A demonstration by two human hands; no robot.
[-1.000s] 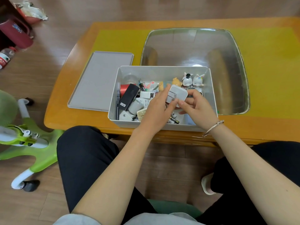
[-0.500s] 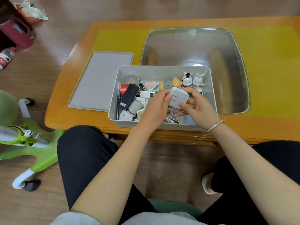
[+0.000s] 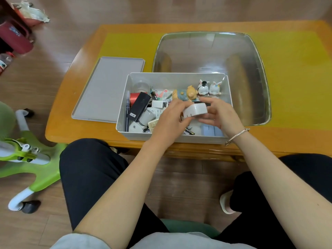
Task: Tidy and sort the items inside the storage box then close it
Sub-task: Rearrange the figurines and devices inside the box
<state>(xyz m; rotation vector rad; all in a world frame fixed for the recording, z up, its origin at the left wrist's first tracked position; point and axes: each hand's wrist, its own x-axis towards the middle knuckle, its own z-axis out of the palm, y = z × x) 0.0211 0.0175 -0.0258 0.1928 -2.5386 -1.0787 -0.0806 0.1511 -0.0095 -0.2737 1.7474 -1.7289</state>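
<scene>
Over the near half of the grey storage box (image 3: 124, 112), the left hand (image 3: 170, 121) and the right hand (image 3: 220, 115) together hold a white charger block (image 3: 195, 109), fingers curled round its ends. Deeper in the box lie a black power bank (image 3: 140, 106) and, against its far wall, small figurines (image 3: 203, 88). Left of the box, touching its corner, the flat lid (image 3: 107, 90) rests on the table.
</scene>
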